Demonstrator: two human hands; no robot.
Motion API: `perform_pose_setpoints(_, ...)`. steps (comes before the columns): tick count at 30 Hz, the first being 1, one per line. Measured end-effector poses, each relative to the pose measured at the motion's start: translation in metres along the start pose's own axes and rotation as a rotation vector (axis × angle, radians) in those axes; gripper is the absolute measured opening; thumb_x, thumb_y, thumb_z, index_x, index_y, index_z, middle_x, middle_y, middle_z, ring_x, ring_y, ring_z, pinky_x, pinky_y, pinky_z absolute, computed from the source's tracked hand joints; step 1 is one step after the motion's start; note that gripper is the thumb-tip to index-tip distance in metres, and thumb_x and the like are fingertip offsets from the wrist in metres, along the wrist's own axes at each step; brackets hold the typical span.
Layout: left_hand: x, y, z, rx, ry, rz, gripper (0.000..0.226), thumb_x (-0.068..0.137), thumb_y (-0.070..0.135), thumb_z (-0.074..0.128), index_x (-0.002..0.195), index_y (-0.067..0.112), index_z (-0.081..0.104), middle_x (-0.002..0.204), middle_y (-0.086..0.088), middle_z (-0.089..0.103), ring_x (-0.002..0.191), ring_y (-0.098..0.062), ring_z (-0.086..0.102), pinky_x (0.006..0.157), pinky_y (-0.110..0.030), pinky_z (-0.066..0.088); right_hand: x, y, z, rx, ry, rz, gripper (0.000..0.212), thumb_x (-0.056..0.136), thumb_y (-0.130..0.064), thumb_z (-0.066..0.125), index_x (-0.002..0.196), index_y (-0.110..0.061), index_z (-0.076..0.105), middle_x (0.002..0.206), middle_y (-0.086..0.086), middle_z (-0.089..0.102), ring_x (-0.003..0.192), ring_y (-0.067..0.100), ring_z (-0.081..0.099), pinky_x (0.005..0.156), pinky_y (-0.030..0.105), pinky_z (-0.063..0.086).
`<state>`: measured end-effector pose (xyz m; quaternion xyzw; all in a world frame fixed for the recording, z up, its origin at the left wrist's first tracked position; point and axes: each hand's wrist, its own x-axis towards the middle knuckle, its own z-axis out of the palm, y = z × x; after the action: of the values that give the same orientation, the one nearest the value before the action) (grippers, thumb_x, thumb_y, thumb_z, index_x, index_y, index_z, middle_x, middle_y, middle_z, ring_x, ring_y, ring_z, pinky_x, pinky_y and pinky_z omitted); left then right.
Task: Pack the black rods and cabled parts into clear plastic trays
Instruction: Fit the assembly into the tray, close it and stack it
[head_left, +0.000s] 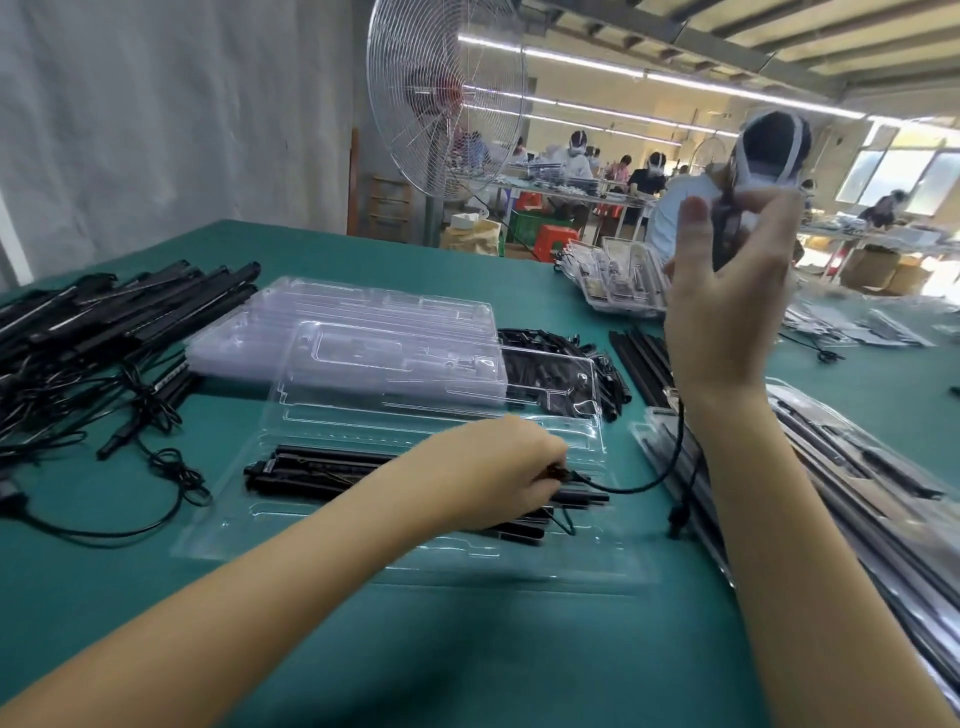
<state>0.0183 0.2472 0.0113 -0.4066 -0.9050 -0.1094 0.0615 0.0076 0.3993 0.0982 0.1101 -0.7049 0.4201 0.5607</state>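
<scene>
An open clear plastic tray (332, 540) lies in front of me on the green table, its hinged lid (431, 395) tilted up behind. Black rods (332, 470) sit in the tray's slots. My left hand (498, 467) reaches into the tray and pinches a black cable (649, 480) where it meets the rods. The cable curves up to my right hand (727, 306), raised high, which grips a dark cabled part (727, 228) between thumb and fingers. A small plug (675, 519) dangles from the cable.
A pile of black rods with cables (104, 332) lies at the left. A stack of clear trays (363, 322) stands behind the open one. More black parts (571, 358) and rods (644, 358) lie beyond. Filled trays (857, 493) stack at the right. A fan (447, 98) stands behind the table.
</scene>
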Motion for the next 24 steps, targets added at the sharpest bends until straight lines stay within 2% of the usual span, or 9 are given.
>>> perform_pose_setpoints(4, 0.012, 0.013, 0.024, -0.287, 0.059, 0.077, 0.031, 0.093, 0.01, 0.052, 0.122, 0.013, 0.061, 0.112, -0.004, 0.066, 0.102, -0.018, 0.056, 0.081, -0.019, 0.038, -0.011, -0.01, 0.012, 0.044, -0.227, -0.134, 0.008, 0.094, -0.015, 0.038, 0.098, -0.008, 0.041, 0.074, -0.008, 0.048, 0.058, 0.003, 0.049, 0.05, 0.022, 0.042)
perform_pose_setpoints(7, 0.02, 0.013, 0.043, -0.01, 0.007, 0.128, 0.039, 0.097, 0.027, 0.049, 0.135, 0.02, 0.051, 0.122, -0.005, 0.059, 0.114, -0.022, 0.047, 0.097, -0.029, 0.036, -0.034, -0.014, 0.023, -0.078, -0.607, -0.162, 0.023, 0.094, -0.015, 0.048, 0.111, -0.002, 0.057, 0.093, 0.006, 0.064, 0.079, 0.018, 0.062, 0.071, 0.034, 0.053)
perform_pose_setpoints(9, 0.02, 0.008, 0.045, 0.153, -0.039, 0.161, 0.05, 0.094, 0.036, 0.052, 0.14, 0.018, 0.044, 0.134, -0.009, 0.05, 0.125, -0.026, 0.04, 0.105, -0.034, 0.029, -0.051, -0.012, 0.031, -0.101, -0.897, -0.146, 0.03, 0.094, -0.015, 0.054, 0.123, -0.009, 0.059, 0.104, 0.003, 0.066, 0.088, 0.006, 0.06, 0.084, 0.027, 0.049)
perform_pose_setpoints(11, 0.01, 0.0, 0.038, 0.113, -0.08, 0.107, 0.06, 0.091, 0.038, 0.057, 0.143, 0.015, 0.037, 0.143, -0.013, 0.041, 0.13, -0.03, 0.035, 0.104, -0.034, 0.026, -0.068, -0.006, 0.035, -0.078, -1.096, -0.013, 0.036, 0.093, -0.019, 0.056, 0.129, -0.022, 0.055, 0.1, -0.004, 0.064, 0.071, -0.008, 0.056, 0.078, 0.019, 0.048)
perform_pose_setpoints(14, -0.017, -0.022, 0.027, 0.097, -0.172, 0.068, 0.052, 0.094, 0.033, 0.053, 0.142, 0.022, 0.036, 0.149, -0.003, 0.035, 0.133, -0.023, 0.035, 0.106, -0.035, 0.034, -0.086, 0.006, 0.034, 0.066, -0.986, 0.298, 0.019, 0.087, -0.021, 0.064, 0.104, -0.027, 0.057, 0.092, 0.003, 0.064, 0.058, 0.007, 0.057, 0.067, 0.03, 0.052)
perform_pose_setpoints(17, -0.051, -0.047, 0.008, -0.03, -0.167, 0.052, 0.033, 0.094, 0.033, 0.054, 0.126, 0.029, 0.06, 0.14, 0.012, 0.049, 0.125, 0.0, 0.043, 0.104, -0.019, 0.033, -0.091, 0.018, 0.031, 0.124, -0.95, 0.419, 0.021, 0.085, -0.012, 0.064, 0.096, -0.029, 0.058, 0.086, 0.004, 0.061, 0.058, 0.007, 0.053, 0.056, 0.023, 0.044)
perform_pose_setpoints(19, -0.066, -0.061, -0.007, -0.174, 0.014, 0.005, 0.019, 0.091, 0.028, 0.06, 0.106, 0.027, 0.072, 0.108, 0.016, 0.068, 0.098, 0.007, 0.057, 0.084, -0.011, 0.042, -0.09, 0.021, 0.03, 0.299, -0.999, 0.609, 0.031, 0.089, 0.0, 0.052, 0.104, -0.024, 0.063, 0.08, 0.006, 0.061, 0.053, 0.006, 0.052, 0.053, 0.022, 0.045)
perform_pose_setpoints(21, -0.072, -0.076, -0.017, -0.299, 0.274, -0.068, 0.01, 0.086, 0.021, 0.067, 0.095, 0.024, 0.072, 0.089, 0.016, 0.068, 0.085, 0.005, 0.059, 0.072, -0.009, 0.044, -0.088, 0.023, 0.029, 0.564, -1.05, 0.841, 0.037, 0.09, 0.008, 0.043, 0.117, -0.01, 0.061, 0.089, 0.015, 0.067, 0.055, 0.011, 0.055, 0.053, 0.023, 0.048)
perform_pose_setpoints(24, -0.068, -0.096, -0.017, -0.279, 0.4, -0.202, 0.042, 0.079, 0.033, 0.073, 0.117, 0.034, 0.055, 0.112, 0.017, 0.052, 0.101, 0.006, 0.047, 0.089, -0.011, 0.037, -0.087, 0.029, 0.027, 0.736, -1.208, 0.887, 0.033, 0.092, 0.0, 0.048, 0.125, -0.003, 0.05, 0.111, 0.013, 0.068, 0.066, 0.017, 0.061, 0.06, 0.025, 0.051)
